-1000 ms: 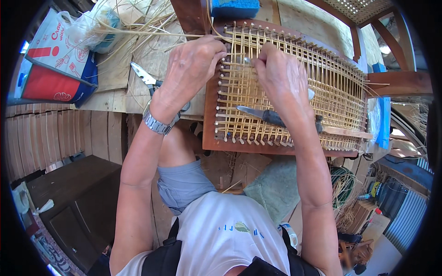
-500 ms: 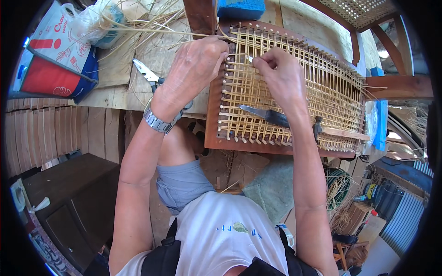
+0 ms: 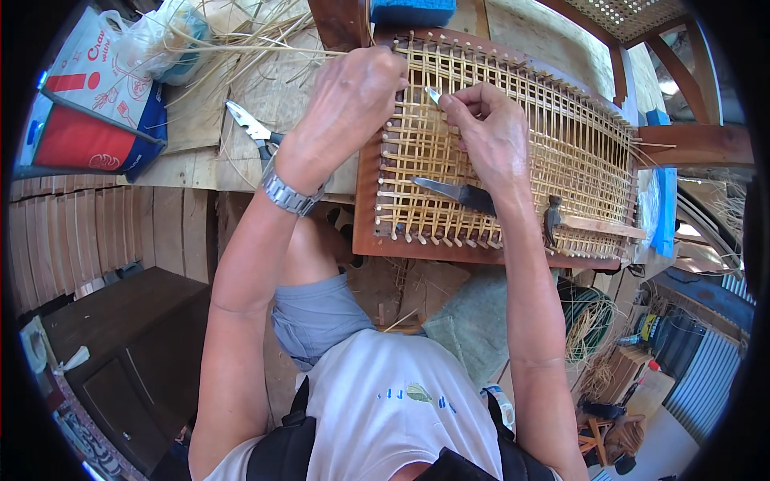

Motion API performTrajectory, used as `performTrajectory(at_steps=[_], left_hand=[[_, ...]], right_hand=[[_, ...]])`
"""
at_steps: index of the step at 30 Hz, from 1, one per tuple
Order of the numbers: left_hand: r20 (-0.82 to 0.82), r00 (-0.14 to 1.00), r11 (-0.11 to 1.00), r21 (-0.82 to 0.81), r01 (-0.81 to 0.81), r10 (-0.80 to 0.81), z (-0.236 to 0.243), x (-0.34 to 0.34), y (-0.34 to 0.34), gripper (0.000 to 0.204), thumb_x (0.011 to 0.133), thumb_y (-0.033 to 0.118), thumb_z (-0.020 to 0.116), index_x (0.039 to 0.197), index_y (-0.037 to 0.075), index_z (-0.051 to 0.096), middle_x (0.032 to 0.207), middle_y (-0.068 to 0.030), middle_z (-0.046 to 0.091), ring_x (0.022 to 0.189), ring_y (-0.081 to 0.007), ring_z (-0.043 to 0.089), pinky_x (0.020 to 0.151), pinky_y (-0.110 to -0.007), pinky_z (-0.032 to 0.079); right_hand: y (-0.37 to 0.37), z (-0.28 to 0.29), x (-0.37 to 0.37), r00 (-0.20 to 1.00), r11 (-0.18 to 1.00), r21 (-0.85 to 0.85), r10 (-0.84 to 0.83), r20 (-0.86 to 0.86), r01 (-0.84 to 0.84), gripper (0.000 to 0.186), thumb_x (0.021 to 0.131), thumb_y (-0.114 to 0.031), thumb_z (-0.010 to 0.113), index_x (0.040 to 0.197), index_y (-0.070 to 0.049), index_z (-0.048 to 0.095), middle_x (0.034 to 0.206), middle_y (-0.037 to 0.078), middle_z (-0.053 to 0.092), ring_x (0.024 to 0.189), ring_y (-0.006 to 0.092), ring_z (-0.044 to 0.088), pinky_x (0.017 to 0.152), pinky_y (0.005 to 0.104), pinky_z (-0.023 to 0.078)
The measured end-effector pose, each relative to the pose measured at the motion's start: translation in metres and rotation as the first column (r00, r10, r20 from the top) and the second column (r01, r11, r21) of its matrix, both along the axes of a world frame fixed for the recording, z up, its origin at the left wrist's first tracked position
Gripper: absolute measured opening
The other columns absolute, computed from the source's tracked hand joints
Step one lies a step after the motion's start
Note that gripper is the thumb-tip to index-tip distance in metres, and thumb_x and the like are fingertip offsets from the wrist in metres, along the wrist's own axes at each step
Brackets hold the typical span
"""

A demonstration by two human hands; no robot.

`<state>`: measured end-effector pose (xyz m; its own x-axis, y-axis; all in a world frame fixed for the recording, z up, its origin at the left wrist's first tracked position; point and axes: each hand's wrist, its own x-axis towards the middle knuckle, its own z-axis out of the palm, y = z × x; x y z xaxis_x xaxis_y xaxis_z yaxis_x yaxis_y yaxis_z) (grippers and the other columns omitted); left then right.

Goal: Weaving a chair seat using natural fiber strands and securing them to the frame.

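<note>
A wooden seat frame (image 3: 367,210) woven with open rattan cane (image 3: 473,180) lies before me, small pegs standing along its edges. My left hand (image 3: 353,92) is closed at the frame's far left corner; whatever its fingertips hold is hidden. Above the weave, my right hand (image 3: 487,128) pinches a small, pale, shiny pointed piece (image 3: 434,94) whose kind I cannot make out. Under my right wrist, a knife (image 3: 441,190) with a dark handle rests on the cane. A hammer (image 3: 593,225) lies on the weave to the right of my forearm.
Pliers (image 3: 249,122) and loose cane strands (image 3: 277,58) lie on the wooden bench (image 3: 188,172) at left. Beyond them stand a shopping bag (image 3: 88,132) and a plastic bag (image 3: 164,44). A blue block (image 3: 413,11) sits at the far edge. A dark cabinet (image 3: 120,345) stands lower left.
My left hand has moved slightly up and away along the frame's corner. The right hand stays over the weave, with more of the pointed piece showing at its fingertips.
</note>
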<state>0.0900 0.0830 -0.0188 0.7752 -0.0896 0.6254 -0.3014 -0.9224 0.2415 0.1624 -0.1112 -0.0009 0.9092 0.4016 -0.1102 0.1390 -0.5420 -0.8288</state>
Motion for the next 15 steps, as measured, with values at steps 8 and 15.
performTrajectory(at_steps=[8, 15], left_hand=[[-0.071, 0.997, 1.000, 0.012, -0.028, 0.029, 0.003, -0.007, 0.000, 0.042, 0.075, -0.002, 0.067, 0.112, 0.007, 0.052, 0.101, -0.0159, 0.060, 0.092, -0.0387, 0.060, 0.078, -0.051, 0.048], [0.034, 0.999, 1.000, -0.001, -0.020, 0.020, 0.007, -0.009, 0.000, 0.030, 0.084, 0.001, 0.070, 0.106, 0.007, 0.052, 0.092, -0.0129, 0.065, 0.085, -0.0373, 0.061, 0.072, -0.048, 0.048]], right_hand=[[0.001, 0.034, -0.005, 0.884, 0.898, -0.440, 0.230, 0.407, -0.031, 0.023, 0.091, -0.023, 0.066, 0.095, -0.001, 0.070, 0.074, 0.021, 0.068, 0.078, 0.0381, 0.068, 0.073, 0.0457, 0.052], [-0.008, 0.019, 0.002, 0.984, 0.973, -0.229, 0.009, 0.178, 0.032, 0.025, 0.090, -0.027, 0.069, 0.095, -0.002, 0.072, 0.082, 0.013, 0.073, 0.075, 0.0264, 0.070, 0.073, 0.0389, 0.053]])
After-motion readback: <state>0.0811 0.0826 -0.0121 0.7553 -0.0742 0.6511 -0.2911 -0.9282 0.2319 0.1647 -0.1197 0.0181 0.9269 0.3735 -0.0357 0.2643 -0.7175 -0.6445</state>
